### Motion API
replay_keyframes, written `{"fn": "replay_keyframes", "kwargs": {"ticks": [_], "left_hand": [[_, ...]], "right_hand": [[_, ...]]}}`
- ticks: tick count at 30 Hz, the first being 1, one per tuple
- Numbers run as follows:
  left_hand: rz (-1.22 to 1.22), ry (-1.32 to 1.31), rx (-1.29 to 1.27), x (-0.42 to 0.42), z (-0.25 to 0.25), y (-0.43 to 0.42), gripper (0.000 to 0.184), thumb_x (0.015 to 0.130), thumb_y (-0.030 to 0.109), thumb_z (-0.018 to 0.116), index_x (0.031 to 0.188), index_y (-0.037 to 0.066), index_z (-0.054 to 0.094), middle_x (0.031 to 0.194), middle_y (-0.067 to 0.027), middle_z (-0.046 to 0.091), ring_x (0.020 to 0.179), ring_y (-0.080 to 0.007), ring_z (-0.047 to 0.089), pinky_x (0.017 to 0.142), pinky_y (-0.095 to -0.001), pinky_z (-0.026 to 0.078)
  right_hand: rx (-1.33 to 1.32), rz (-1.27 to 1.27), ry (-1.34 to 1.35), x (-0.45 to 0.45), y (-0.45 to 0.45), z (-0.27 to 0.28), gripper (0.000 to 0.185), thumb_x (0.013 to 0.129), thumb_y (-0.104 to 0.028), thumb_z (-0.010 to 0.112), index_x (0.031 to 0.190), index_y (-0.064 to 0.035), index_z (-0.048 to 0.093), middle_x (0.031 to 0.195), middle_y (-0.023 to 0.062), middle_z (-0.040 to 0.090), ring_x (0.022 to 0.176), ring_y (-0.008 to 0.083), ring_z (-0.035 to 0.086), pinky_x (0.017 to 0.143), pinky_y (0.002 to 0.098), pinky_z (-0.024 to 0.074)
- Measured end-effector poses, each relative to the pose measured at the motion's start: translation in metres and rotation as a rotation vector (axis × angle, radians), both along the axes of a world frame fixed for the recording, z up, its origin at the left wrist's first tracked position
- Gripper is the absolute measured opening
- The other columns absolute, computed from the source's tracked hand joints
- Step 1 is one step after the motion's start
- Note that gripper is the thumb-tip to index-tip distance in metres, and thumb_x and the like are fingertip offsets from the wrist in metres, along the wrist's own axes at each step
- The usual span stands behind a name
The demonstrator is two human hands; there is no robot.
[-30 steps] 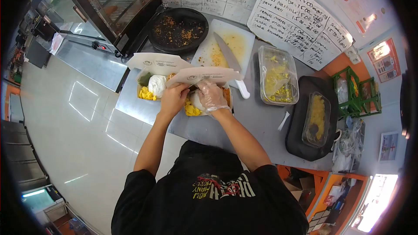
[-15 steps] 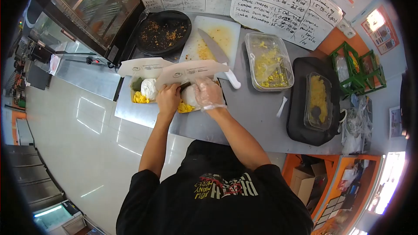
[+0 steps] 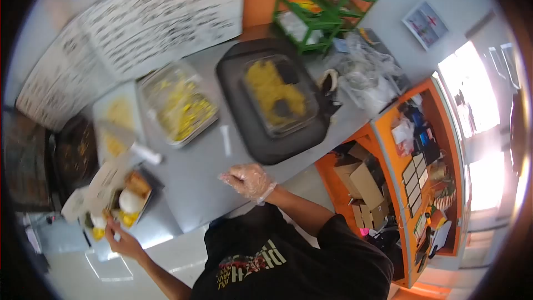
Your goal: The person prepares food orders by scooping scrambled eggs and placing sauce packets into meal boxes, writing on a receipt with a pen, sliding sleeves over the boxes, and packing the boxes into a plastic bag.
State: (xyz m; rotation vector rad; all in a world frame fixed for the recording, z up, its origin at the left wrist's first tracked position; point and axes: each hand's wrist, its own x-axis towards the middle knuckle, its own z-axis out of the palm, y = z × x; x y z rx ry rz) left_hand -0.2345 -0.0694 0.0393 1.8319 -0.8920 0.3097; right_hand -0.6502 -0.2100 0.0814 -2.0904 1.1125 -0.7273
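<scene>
My left hand (image 3: 123, 243), bare, is at the front left of an open paper food box (image 3: 145, 204), its fingers closed on the box's near edge; blur hides the exact hold. In that box lie a white rice mound (image 3: 131, 201), yellow scrambled-looking food (image 3: 129, 218) and a brown piece (image 3: 137, 183). A second open food box (image 3: 83, 206), with white and yellow food, stands left of it. My right hand (image 3: 248, 182), in a clear plastic glove, hovers by the counter's front edge with fingers curled and nothing visible in them. A small white utensil (image 3: 226, 140) lies just beyond it.
A clear tub (image 3: 179, 104) of yellow bits stands near a white-handled knife (image 3: 145, 153) on a cutting board (image 3: 139, 114). Right of them, a black tray (image 3: 233, 72) bears a tub of yellow food (image 3: 272, 89). Green racks (image 3: 304, 22) and plastic bags (image 3: 361, 66) are behind.
My right hand has left the food box and moved right, towards the black tray. My left hand stays at the box. The camera view has swung right.
</scene>
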Motion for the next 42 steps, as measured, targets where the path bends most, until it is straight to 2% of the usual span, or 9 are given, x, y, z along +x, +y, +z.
{"fn": "replay_keyframes", "kwargs": {"ticks": [8, 11, 13, 15, 18, 24, 30, 34, 42], "left_hand": [[-0.377, 0.471, 0.023, -0.281, 0.051, -0.042, 0.025, 0.099, 0.001, 0.046, 0.121, -0.001, 0.057, 0.073, -0.0020, 0.055, 0.064, -0.0087, 0.049, 0.060, -0.0242, 0.044], [-0.648, 0.790, 0.059, -0.377, 0.065, -0.058, 0.036, 0.091, -0.003, 0.058, 0.127, 0.002, 0.051, 0.068, 0.0029, 0.047, 0.067, -0.0094, 0.048, 0.085, -0.0311, 0.053], [-0.995, 1.016, 0.221, -0.416, 0.079, -0.077, 0.054, 0.088, 0.005, 0.072, 0.136, 0.000, 0.048, 0.084, -0.0037, 0.063, 0.083, -0.0171, 0.065, 0.093, -0.0395, 0.054], [-1.427, 1.275, 0.449, -0.452, 0.106, -0.101, 0.074, 0.092, 0.036, 0.073, 0.146, -0.003, 0.040, 0.132, -0.0175, 0.060, 0.127, -0.0303, 0.057, 0.111, -0.0461, 0.042], [-1.807, 1.349, 0.866, -0.498, 0.120, -0.155, 0.072, 0.093, 0.035, 0.072, 0.146, -0.002, 0.041, 0.132, -0.0175, 0.060, 0.126, -0.0299, 0.057, 0.110, -0.0454, 0.042], [-1.595, 1.422, 1.026, -0.620, 0.115, -0.227, 0.068, 0.094, 0.035, 0.070, 0.145, -0.002, 0.043, 0.132, -0.0174, 0.061, 0.125, -0.0290, 0.058, 0.109, -0.0440, 0.042], [-1.348, 1.428, 0.994, -0.711, 0.123, -0.287, 0.065, 0.096, 0.035, 0.068, 0.145, -0.001, 0.044, 0.131, -0.0174, 0.061, 0.123, -0.0282, 0.058, 0.108, -0.0426, 0.042], [-1.267, 1.421, 0.986, -0.745, 0.127, -0.309, 0.063, 0.097, 0.034, 0.067, 0.145, -0.001, 0.045, 0.131, -0.0174, 0.061, 0.122, -0.0276, 0.059, 0.107, -0.0416, 0.043], [-1.186, 1.444, 0.947, -0.783, 0.127, -0.300, 0.059, 0.099, 0.034, 0.064, 0.144, 0.000, 0.048, 0.131, -0.0173, 0.062, 0.120, -0.0265, 0.059, 0.106, -0.0397, 0.043]], "right_hand": [[-0.303, -0.104, -0.239, -0.173, -0.092, 0.056, 0.012, 0.094, -0.012, 0.067, 0.103, -0.0055, 0.065, 0.090, 0.0139, 0.065, 0.078, 0.0321, 0.066, 0.070, 0.0411, 0.0538], [-0.376, -0.366, -0.194, -0.249, -0.135, 0.083, 0.014, 0.092, -0.014, 0.071, 0.102, -0.0070, 0.067, 0.089, 0.0119, 0.068, 0.075, 0.0271, 0.068, 0.068, 0.0383, 0.0550], [-0.299, -0.592, -0.213, -0.306, -0.168, 0.095, 0.015, 0.090, -0.017, 0.073, 0.101, -0.0070, 0.068, 0.083, 0.0097, 0.071, 0.072, 0.0230, 0.069, 0.066, 0.0356, 0.0553], [-0.343, -0.777, -0.125, -0.372, -0.214, 0.100, 0.017, 0.094, -0.026, 0.068, 0.101, -0.0098, 0.069, 0.083, 0.0124, 0.071, 0.070, 0.0270, 0.069, 0.067, 0.0404, 0.0543], [-0.473, -0.898, -0.026, -0.479, -0.321, 0.106, 0.017, 0.091, -0.022, 0.066, 0.101, -0.0087, 0.070, 0.088, 0.0135, 0.073, 0.080, 0.0315, 0.070, 0.073, 0.0429, 0.0549], [-0.270, -0.881, 0.337, -0.610, -0.529, 0.139, 0.023, 0.089, -0.028, 0.066, 0.105, -0.0125, 0.073, 0.103, 0.0141, 0.074, 0.101, 0.0338, 0.070, 0.090, 0.0429, 0.0539], [-0.123, -0.609, 0.556, -0.629, -0.706, 0.080, 0.042, 0.087, -0.042, 0.067, 0.121, -0.0179, 0.071, 0.124, 0.0139, 0.069, 0.115, 0.0327, 0.065, 0.100, 0.0424, 0.0513], [0.031, -0.699, 0.498, -0.596, -0.736, 0.074, 0.072, 0.084, -0.057, 0.068, 0.140, -0.0122, 0.057, 0.147, 0.0135, 0.054, 0.131, 0.0309, 0.055, 0.109, 0.0404, 0.0462], [-0.015, -0.628, 0.425, -0.591, -0.744, 0.065, 0.060, 0.082, -0.045, 0.069, 0.131, -0.0104, 0.064, 0.140, 0.0165, 0.060, 0.127, 0.0309, 0.059, 0.108, 0.0400, 0.0469]]}}
